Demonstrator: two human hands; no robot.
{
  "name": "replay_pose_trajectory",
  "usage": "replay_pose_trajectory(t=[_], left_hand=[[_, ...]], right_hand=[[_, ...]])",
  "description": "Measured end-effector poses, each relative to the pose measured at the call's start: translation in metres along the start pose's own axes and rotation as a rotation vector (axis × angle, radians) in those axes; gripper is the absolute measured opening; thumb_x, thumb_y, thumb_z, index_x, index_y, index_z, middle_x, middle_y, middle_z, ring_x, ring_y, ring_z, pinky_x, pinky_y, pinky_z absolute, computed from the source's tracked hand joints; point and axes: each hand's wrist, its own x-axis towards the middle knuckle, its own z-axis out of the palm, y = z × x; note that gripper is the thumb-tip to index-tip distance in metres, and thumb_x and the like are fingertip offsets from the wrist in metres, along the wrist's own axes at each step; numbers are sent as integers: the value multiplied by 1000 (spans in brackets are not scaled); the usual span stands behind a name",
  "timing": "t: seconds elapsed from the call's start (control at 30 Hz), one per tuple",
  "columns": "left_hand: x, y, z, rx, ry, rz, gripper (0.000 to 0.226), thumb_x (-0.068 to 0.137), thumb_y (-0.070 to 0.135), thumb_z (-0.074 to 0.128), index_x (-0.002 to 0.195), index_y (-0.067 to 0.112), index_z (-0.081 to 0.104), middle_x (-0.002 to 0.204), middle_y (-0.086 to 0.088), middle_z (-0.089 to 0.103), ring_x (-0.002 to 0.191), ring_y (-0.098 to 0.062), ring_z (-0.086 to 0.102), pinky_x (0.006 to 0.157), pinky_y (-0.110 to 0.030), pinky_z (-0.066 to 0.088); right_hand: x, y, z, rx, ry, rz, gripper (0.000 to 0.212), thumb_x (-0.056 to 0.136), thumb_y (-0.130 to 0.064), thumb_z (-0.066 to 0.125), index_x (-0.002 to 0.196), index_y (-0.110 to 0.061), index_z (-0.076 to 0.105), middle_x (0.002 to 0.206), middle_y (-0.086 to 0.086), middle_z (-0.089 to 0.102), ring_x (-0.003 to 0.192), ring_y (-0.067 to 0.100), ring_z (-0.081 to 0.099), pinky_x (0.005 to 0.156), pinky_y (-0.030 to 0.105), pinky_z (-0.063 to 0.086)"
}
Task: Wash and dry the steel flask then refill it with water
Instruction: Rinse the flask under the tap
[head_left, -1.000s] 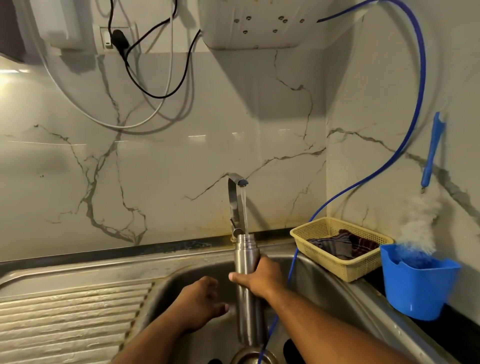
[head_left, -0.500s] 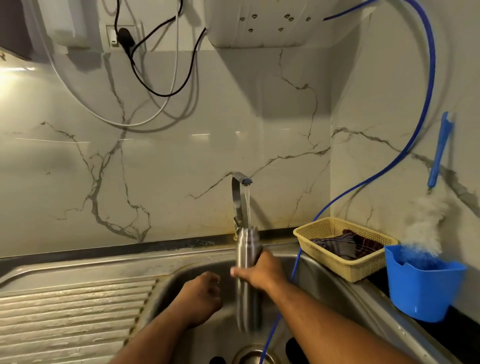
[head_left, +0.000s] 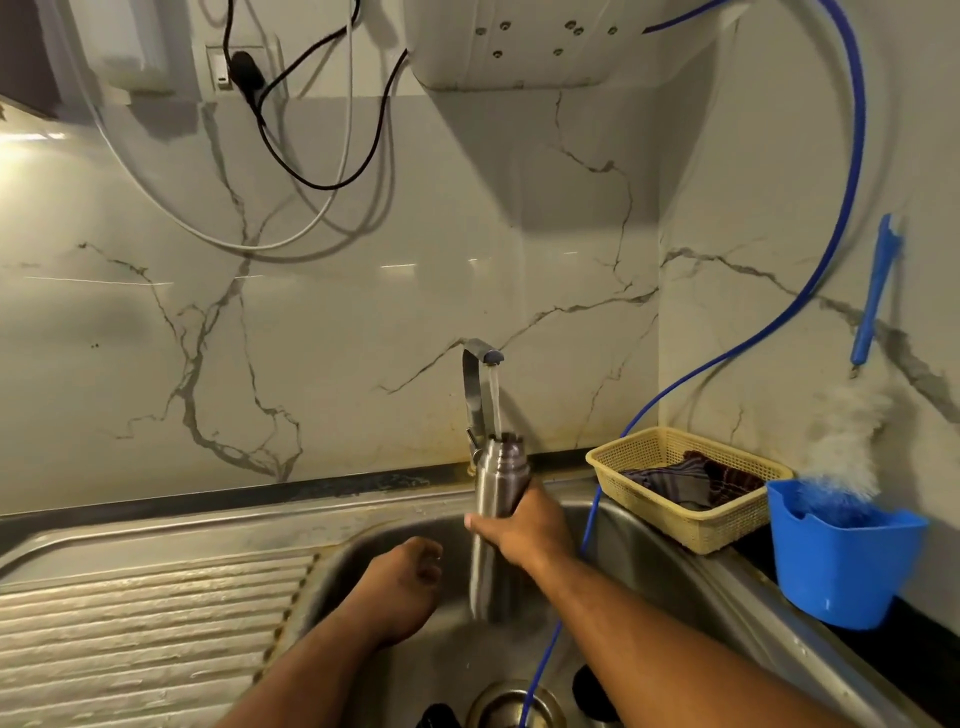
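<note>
Veined marble-look wall (head_left: 363, 312) backs a steel sink (head_left: 363, 525), and the job looks to be at its early, wet stage. Over the basin the left hand (head_left: 405, 582) hangs loosely curled with nothing in it, just left of the flask (head_left: 498, 478). The flask stands upright and uncapped under the tap (head_left: 474, 384), whose thin stream (head_left: 494, 405) falls at its open mouth. The right hand (head_left: 524, 530) wraps its fingers round the flask's upper body, thumb across the front. I take this for rinsing, not the last refill; no soap or suds show, so how much washing is done I cannot tell. Drying and refilling appear to be left. As for materials, the ribbed drainboard (head_left: 130, 623) at far left is dull, scuffed steel, its ridges running crosswise. Black and white cables (head_left: 311, 182) loop limp on the wall above it. The flask is brushed steel, a slim cylinder narrowing at a shoulder to a threaded neck, likely slick when wet. A thin blue hose (head_left: 810, 322) curves down the right wall into the basin. Beside it sits a yellow plastic basket (head_left: 670, 525) of fine mesh, holding a crumpled dark cloth (head_left: 675, 478) that might serve for drying. Farther right is a smooth blue plastic tub (head_left: 841, 566), and above it a blue-handled brush (head_left: 875, 296) with fluffy pale bristles.
</note>
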Motion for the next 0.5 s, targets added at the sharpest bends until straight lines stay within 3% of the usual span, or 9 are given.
replay_pose_trajectory(t=[0.07,0.23,0.37,0.5], left_hand=[[-2,-1,0,7,-26,-3,51,89,12,65,139,22,55,114,9,66,105,-4,61,87,-14,47],[0,-4,-2,13,-86,-32,54,89,16,69,140,23,51,119,7,64,107,-6,61,87,-16,48],[0,-9,-4,5,-158,-80,63,83,20,74,141,19,52,112,6,67,103,-9,65,95,-25,54],[-2,-8,-6,-24,-189,-94,84,78,42,84,146,19,42,127,2,62,114,-12,61,103,-26,49]], right_hand=[[-3,8,2,-124,-108,73,70,72,-36,91,129,-18,56,126,5,67,112,23,67,91,35,58],[4,-2,-5,82,17,-16,66,72,-41,90,126,-24,57,116,-1,69,97,16,66,90,36,58],[-4,5,-6,-148,-147,89,70,69,-38,92,126,-20,56,122,5,67,105,23,68,87,38,60],[-5,-6,-11,174,-99,-48,63,68,-37,93,120,-29,57,115,-4,68,94,12,65,87,38,60]])
